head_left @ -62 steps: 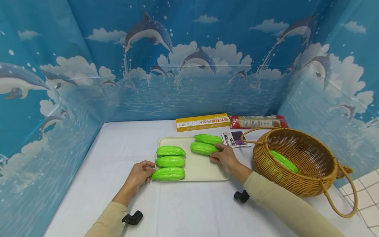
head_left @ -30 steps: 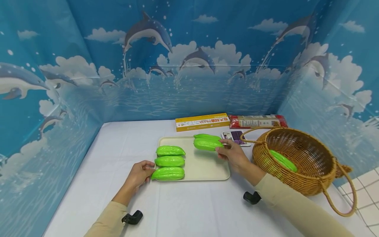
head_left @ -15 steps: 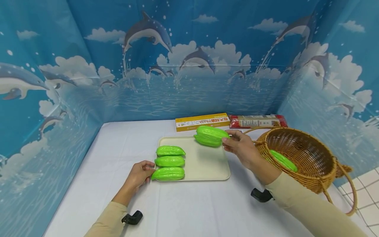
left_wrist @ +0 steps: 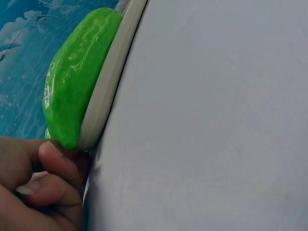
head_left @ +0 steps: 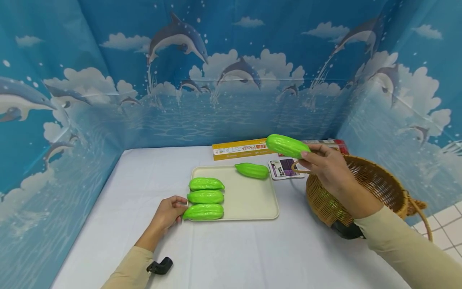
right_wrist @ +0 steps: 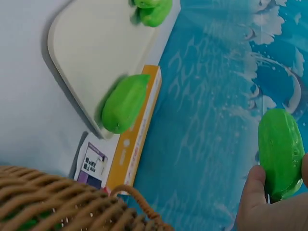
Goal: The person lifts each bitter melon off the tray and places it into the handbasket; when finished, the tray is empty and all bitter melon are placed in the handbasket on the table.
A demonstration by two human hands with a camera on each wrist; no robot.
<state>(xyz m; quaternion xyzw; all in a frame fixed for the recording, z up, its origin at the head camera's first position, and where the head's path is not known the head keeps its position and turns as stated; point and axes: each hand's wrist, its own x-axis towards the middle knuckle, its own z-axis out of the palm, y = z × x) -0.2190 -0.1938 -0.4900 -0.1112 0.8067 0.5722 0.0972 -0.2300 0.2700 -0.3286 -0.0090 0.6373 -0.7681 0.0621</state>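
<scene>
My right hand (head_left: 330, 172) pinches one end of a glossy green toy bitter melon (head_left: 285, 145), raised above the table near the wicker basket (head_left: 319, 202). The right wrist view shows that melon (right_wrist: 279, 151) between thumb and fingers. At the left edge of the cream tray (head_left: 250, 200), my left hand (head_left: 167, 214) grips the rim with curled fingers, close to the tip of the front melon (head_left: 205, 212). Two more, a middle melon (head_left: 205, 196) and a back melon (head_left: 206, 184), lie behind it in a row. Another melon (head_left: 252, 170) lies at the tray's back right.
Behind the tray lies a yellow pasta box (head_left: 238, 150), with a red packet (head_left: 339, 145) partly hidden by my right hand. A white and purple pouch (head_left: 285, 169) sits between tray and basket. Some green (right_wrist: 29, 219) shows inside the basket in the right wrist view.
My right hand has lifted one melon off the tray's back right and carried it up and to the right, in front of the basket. The left hand has stayed at the rim.
</scene>
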